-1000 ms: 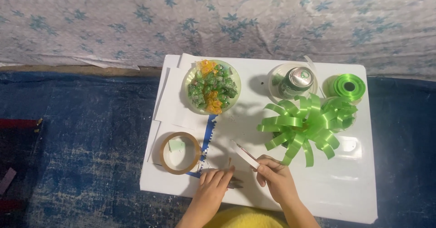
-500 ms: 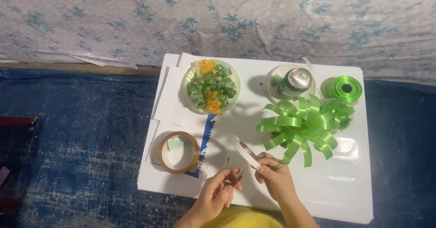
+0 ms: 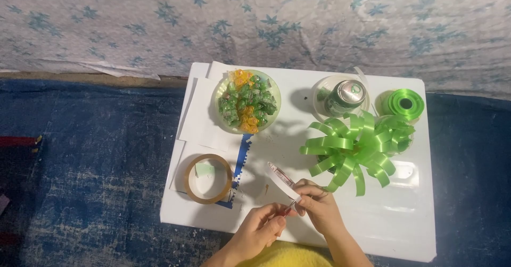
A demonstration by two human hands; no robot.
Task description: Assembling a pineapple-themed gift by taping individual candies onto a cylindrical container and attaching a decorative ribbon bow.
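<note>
Our left hand [image 3: 261,230] and right hand [image 3: 318,206] pinch a stiff white paper strip [image 3: 282,181], its length slanting up-left over the glossy white table [image 3: 404,214]

A clear bowl [image 3: 248,107] of wrapped sweets is the landmark on the white desk [image 3: 383,224]. The small wrappers in it are green, with a few orange ones. To its right stands a silver drinks can [image 3: 346,97], seen from above. Below and right of the bowl, a narrow white strip [image 3: 281,181] with red marks along one edge is pinched in the fingers [image 3: 303,199] of the right hand [image 3: 322,208].
</note>
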